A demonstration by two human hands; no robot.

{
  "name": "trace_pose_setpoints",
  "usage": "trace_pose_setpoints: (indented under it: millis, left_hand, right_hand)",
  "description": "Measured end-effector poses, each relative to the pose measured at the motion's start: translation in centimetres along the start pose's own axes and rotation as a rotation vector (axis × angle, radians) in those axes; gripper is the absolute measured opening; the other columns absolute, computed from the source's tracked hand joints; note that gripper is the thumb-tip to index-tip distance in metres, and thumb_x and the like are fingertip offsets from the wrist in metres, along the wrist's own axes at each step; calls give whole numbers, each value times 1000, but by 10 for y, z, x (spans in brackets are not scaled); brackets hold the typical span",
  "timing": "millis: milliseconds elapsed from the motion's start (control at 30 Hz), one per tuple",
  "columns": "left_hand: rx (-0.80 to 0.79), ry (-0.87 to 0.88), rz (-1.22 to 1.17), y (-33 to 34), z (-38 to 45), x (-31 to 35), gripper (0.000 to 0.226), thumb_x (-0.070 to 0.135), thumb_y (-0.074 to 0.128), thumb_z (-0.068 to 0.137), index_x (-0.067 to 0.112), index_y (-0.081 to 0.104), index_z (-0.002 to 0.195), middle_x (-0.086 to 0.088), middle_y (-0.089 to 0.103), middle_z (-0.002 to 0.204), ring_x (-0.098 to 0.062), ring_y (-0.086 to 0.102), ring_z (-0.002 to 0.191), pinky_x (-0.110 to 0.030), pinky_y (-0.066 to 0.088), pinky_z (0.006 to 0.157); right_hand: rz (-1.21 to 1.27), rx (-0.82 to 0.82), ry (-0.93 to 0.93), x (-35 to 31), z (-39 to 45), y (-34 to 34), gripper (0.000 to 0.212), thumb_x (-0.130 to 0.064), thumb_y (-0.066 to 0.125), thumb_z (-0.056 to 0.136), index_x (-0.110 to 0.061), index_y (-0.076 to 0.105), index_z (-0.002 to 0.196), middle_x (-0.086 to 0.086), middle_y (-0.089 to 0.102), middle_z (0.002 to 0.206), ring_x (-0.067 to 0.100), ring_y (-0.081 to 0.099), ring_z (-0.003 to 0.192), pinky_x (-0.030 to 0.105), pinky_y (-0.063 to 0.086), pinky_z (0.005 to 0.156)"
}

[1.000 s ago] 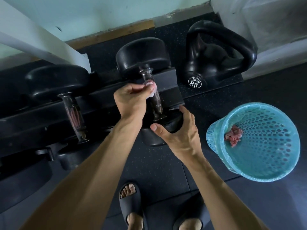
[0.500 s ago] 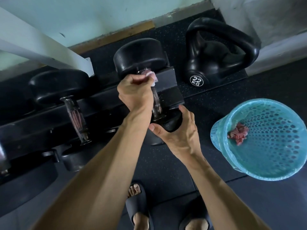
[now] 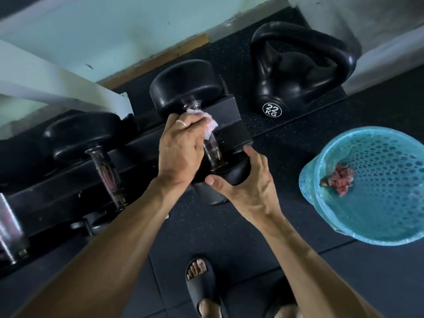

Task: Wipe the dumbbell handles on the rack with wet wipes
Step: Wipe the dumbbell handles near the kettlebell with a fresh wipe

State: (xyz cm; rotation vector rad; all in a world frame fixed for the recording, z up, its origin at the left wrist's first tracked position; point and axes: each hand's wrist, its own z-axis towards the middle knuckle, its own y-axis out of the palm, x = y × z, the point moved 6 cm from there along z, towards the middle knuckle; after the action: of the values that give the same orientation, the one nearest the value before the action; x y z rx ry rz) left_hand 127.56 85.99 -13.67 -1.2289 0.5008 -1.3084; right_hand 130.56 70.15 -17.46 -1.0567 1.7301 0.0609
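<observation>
My left hand point(image 3: 181, 143) is wrapped around the upper part of the handle point(image 3: 212, 149) of the rightmost dumbbell point(image 3: 195, 115) on the rack point(image 3: 68, 171), its grip closed on a wet wipe point(image 3: 210, 126) that bunches out white and pinkish beside my knuckles. My right hand point(image 3: 246, 187) steadies the dumbbell's near head point(image 3: 234, 173), thumb and fingers curled round its rim.

To do this stroke well, I judge I should keep the wipe folded fully round the bar, not just pressed on its top, and run it the whole length between the two heads, twisting my wrist so the underside gets covered too. The right hand should hold the near head firm so the weight does not roll in its cradle. The lower stretch of the bar, bare and shiny just beyond my left palm, looks like it needs the next pass.

By count: two dumbbells show whole, the one in hand and a second dumbbell point(image 3: 103, 166) to its left, with part of a third chrome handle point(image 3: 9, 232) at the left edge. One kettlebell point(image 3: 296, 72) marked 22 KG stands on the floor near the rack's end. One blue basket point(image 3: 330, 216) sits to my right, holding a clump of used wipes point(image 3: 339, 180); I cannot count them.
</observation>
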Motion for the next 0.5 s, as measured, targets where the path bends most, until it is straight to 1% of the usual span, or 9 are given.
trace_pose_setpoints:
  millis: [67,100,133,200,267,300,400,433,500]
  left_hand:
    - [-89,110,-32,3,-12,3,28,-3,67,86,14,77,105,2,72,108,-21,56,94,-12,39,93]
    - [-97,140,-34,1,-12,2,31,-7,69,84,13,77,105,1,73,107,-20,54,93,-9,36,95]
    - [-68,128,-42,-1,-7,-2,31,-9,68,83,11,77,105,0,73,107,-20,54,93,-7,35,95]
    - [41,9,-64,-6,6,-15,26,-6,65,87,7,76,107,-4,73,108,-22,58,94,-2,35,94]
    - [95,-62,-90,-5,7,-17,22,1,61,92,5,75,109,-6,72,110,-22,58,96,-3,36,95]
    - [89,-35,-91,-2,4,-15,23,0,62,91,6,75,109,-5,72,110,-20,55,96,-4,37,94]
    - [-68,160,-76,6,-6,-4,29,-7,70,83,10,77,106,0,72,106,-17,48,93,-15,43,90]
    - [-89,189,-78,4,-5,-4,30,-8,71,82,11,77,105,1,73,105,-18,48,92,-17,43,87]
    - [-47,133,-67,1,5,-12,29,-7,68,82,8,76,106,0,74,108,-19,50,90,-16,42,84]
  right_hand:
    - [1,-8,8,1,0,1,120,-76,66,48,-22,31,149,-8,37,133,14,39,133,20,37,94]
    - [0,-12,11,2,0,1,121,-77,66,48,-22,29,150,-5,38,138,15,38,133,21,36,95]
    - [1,-12,13,3,0,1,122,-77,66,48,-23,28,151,-3,38,142,15,38,134,21,36,96]
    - [2,-7,18,3,0,2,124,-79,65,48,-23,26,152,-2,37,146,15,37,135,21,34,98]
    - [15,1,16,4,-1,2,126,-79,64,47,-23,26,153,-2,37,147,13,37,136,18,31,98]
    - [20,10,13,3,-1,1,126,-78,64,47,-22,26,153,-3,37,147,12,37,136,17,30,97]
    - [7,32,1,2,-2,1,123,-77,65,48,-21,28,152,-3,39,146,10,39,132,14,30,95]
    - [6,36,-1,1,-3,1,122,-76,65,49,-22,28,152,-3,39,146,10,39,131,14,29,94]
    - [-5,41,5,1,-3,2,122,-77,65,49,-24,27,153,-3,38,147,10,39,132,14,29,95]
